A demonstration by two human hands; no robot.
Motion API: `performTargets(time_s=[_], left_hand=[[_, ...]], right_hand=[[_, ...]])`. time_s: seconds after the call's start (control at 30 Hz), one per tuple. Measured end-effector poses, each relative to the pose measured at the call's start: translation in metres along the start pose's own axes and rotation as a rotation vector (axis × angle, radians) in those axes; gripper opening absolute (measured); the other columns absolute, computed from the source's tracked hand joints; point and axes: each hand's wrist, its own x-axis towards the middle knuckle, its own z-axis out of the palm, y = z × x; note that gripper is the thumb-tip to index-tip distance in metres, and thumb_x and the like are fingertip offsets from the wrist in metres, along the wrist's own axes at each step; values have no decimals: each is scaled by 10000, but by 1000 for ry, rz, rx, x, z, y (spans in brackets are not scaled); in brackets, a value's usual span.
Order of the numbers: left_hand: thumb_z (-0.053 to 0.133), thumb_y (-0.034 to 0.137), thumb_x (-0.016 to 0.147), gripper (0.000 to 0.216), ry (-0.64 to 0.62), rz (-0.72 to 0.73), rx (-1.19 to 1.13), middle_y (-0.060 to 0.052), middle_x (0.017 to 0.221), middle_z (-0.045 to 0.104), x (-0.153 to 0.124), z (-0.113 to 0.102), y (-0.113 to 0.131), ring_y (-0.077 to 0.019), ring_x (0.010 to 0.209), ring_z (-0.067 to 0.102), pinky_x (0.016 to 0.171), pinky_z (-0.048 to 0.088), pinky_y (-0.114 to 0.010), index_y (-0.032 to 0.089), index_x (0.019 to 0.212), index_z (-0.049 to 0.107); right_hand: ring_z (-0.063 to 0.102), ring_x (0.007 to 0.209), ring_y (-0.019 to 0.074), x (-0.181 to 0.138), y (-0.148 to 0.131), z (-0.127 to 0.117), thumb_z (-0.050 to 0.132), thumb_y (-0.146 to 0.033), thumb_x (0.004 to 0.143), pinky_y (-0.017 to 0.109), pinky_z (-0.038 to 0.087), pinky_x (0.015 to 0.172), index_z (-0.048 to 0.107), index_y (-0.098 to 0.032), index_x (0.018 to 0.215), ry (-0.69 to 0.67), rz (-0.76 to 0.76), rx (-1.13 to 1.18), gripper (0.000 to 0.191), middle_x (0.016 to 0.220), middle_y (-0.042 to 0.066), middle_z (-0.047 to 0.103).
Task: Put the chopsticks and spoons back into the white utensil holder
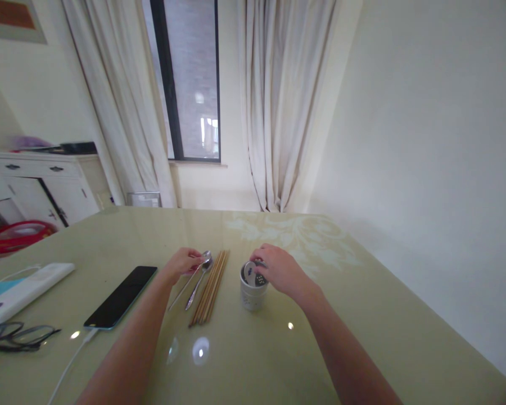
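Metal spoon (207, 256) pinched by the left hand (181, 263); beneath the curled right hand (281, 270), grip unclear, the white cup (253, 298) could be toppled by snagged fingers!

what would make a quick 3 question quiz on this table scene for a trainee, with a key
1. Which hand is at the mouth of the white cup?
2. Fill in the blank: the wooden chopsticks lie between the ____ and the cup.
3. True or false: nothing is plugged into the smartphone.

Key:
1. The person's right hand.
2. Metal spoons.
3. False; a white cable is plugged into its near end.
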Motion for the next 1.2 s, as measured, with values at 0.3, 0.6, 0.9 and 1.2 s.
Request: performTargets(time_s=[0.3,0.6,0.9,1.2], left_hand=[[863,421,522,316,33,21,234,22,483,582,4,4,-7,-167,543,587,552,459,-267,186,576,659],[825,335,621,210,177,111,392,-38,589,675,-3,1,18,-272,778,715,704,503,-311,208,581,663],[671,585,923,431,-246,728,-133,-80,973,793,-106,55,127,-218,901,720,802,575,-318,189,1057,774],[688,602,873,419,-221,627,-26,-23,797,729,-110,57,125,-168,661,644,551,436,-244,205,1001,729]], right_hand=[[664,960,202,4,2,5,636,-133,957,288,429,797,737,-199,943,48,3,12,121,1005,57,735],[689,785,181,-16,3,-41,606,-186,996,276,439,722,638,-231,937,404,-1,178,81,842,1,742],[735,710,163,-26,-29,-50,668,-237,953,256,562,701,622,-230,927,830,-71,370,53,828,9,764],[756,731,177,-16,-30,-34,674,-298,963,275,563,694,645,-229,952,682,-3,509,76,866,24,792]])
